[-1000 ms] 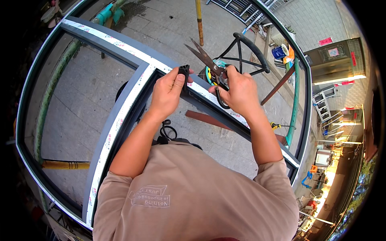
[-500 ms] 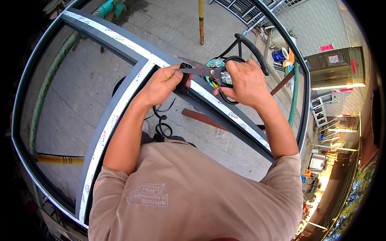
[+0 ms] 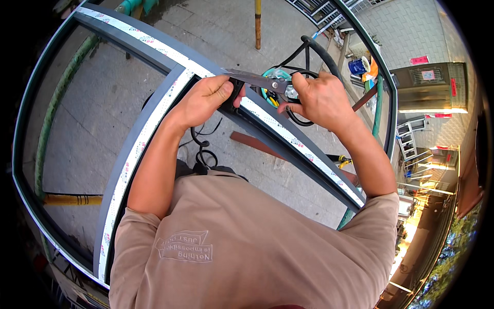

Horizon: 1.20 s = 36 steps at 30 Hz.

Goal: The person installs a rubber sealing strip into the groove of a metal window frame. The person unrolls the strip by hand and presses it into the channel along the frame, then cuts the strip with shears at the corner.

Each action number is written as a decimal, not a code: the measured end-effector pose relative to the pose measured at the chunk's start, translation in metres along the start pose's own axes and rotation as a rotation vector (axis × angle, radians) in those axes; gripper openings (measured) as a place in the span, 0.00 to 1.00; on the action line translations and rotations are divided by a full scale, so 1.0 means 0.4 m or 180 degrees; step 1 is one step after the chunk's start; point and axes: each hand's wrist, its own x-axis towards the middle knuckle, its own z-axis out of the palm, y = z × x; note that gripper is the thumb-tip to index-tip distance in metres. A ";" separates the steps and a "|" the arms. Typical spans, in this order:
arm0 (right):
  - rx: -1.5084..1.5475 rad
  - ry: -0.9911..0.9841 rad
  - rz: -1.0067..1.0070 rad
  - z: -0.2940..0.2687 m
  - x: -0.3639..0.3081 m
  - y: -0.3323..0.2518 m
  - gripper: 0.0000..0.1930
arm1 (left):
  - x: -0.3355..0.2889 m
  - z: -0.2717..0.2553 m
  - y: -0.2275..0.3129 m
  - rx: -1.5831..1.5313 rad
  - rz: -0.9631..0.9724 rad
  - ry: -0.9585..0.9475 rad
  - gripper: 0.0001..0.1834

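Head view: the left hand (image 3: 203, 100) pinches a black piece (image 3: 236, 91) between thumb and fingers, over the junction of the grey frame (image 3: 153, 47); the right hand (image 3: 324, 100) grasps the handles of dark scissors (image 3: 267, 83), the blades at the piece's upper end. Blade contact cannot be told. For clean scissor work, a firm pinch, a thumb clear of the edges and squarely set blades should serve best.

White lettering (image 3: 185, 247) in outlined boxes stands upside down on the brown shirt (image 3: 267, 232). Small red and dark print (image 3: 303, 150) repeats along the white film (image 3: 139, 35) on the frame (image 3: 123, 44). Red paper (image 3: 419, 60) on the wall (image 3: 401, 38) is too small to read.
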 end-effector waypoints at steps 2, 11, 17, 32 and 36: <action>0.0021 0.0047 0.0077 0.004 0.004 0.006 0.35 | -0.003 0.002 0.010 -0.0092 -0.0053 0.0044 0.25; 0.0457 0.0188 0.0135 -0.033 0.017 -0.007 0.33 | -0.001 0.011 0.014 -0.0196 -0.0103 0.0150 0.24; 0.0182 -0.0094 0.0124 -0.048 0.022 -0.018 0.37 | 0.005 0.017 0.008 -0.0115 0.0111 0.0189 0.25; -0.0217 -0.0502 0.0033 -0.062 0.031 -0.012 0.30 | -0.003 0.019 0.007 0.0403 0.0069 0.0315 0.26; -0.0151 -0.0103 0.0114 -0.048 0.033 0.009 0.30 | 0.001 0.028 -0.006 0.0160 0.0101 0.0442 0.26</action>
